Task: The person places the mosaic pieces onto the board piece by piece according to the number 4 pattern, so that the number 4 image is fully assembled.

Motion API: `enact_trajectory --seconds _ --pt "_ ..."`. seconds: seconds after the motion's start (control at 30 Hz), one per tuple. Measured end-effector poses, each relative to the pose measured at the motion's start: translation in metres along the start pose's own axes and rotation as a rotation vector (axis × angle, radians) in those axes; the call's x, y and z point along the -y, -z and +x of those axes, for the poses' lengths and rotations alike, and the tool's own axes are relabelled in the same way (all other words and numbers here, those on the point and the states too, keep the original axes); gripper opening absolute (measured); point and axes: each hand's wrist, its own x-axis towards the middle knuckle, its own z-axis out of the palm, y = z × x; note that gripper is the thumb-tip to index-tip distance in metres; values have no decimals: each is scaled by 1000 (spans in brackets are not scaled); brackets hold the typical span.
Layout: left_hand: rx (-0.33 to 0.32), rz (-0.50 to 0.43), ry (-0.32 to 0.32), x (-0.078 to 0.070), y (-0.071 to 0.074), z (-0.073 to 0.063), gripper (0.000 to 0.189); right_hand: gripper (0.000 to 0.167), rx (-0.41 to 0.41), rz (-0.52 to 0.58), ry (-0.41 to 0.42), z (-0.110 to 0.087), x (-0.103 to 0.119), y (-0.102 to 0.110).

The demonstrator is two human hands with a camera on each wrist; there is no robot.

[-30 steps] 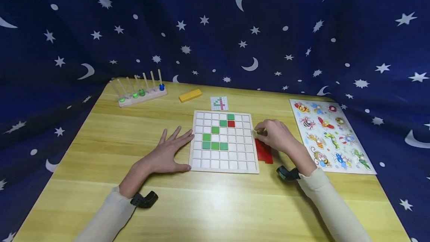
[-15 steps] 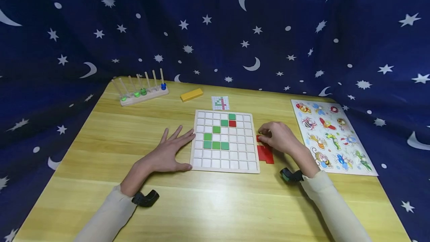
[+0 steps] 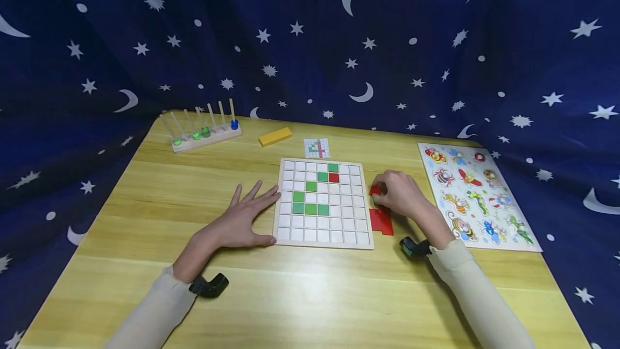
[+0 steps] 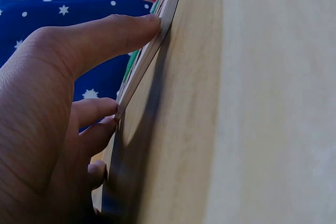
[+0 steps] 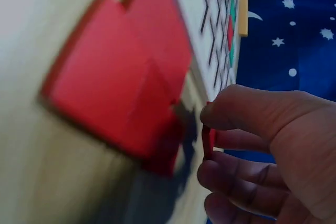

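Note:
A white grid board (image 3: 310,237) lies on the wooden table, with several green tiles and one red tile in its cells. My left hand (image 3: 235,225) spreads its straight fingers beside the board, thumb and fingertips touching its left edge, as the left wrist view also shows. To the right of the board, my right hand (image 3: 399,194) pinches a small red tile (image 5: 208,139) between thumb and fingers, standing on edge. Just below that hand, several loose red tiles (image 3: 381,222) lie overlapping on the table, close to the board's right edge.
Behind the board lies a small pattern card (image 3: 316,148), with a yellow block (image 3: 275,137) to its left. A peg stand (image 3: 208,140) with green and blue beads is at the back left. An insect puzzle board (image 3: 477,198) occupies the right side.
My right hand has shifted slightly away from the board's edge, and a red tile now shows tilted up at its fingertips. My left hand stays at the board.

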Motion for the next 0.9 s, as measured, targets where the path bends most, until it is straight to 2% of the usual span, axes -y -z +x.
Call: enact_trajectory --seconds 0.17,0.53,0.8,0.9 --pt "-7 -5 -4 1 -1 0 103 22 -26 9 45 10 12 1" --pt "5 3 3 -1 -2 1 102 22 18 39 147 31 50 -10" --pt "4 6 0 0 -1 0 102 22 48 52 197 39 62 -21" --pt "1 8 3 0 0 -1 102 17 61 68 212 43 66 -21"
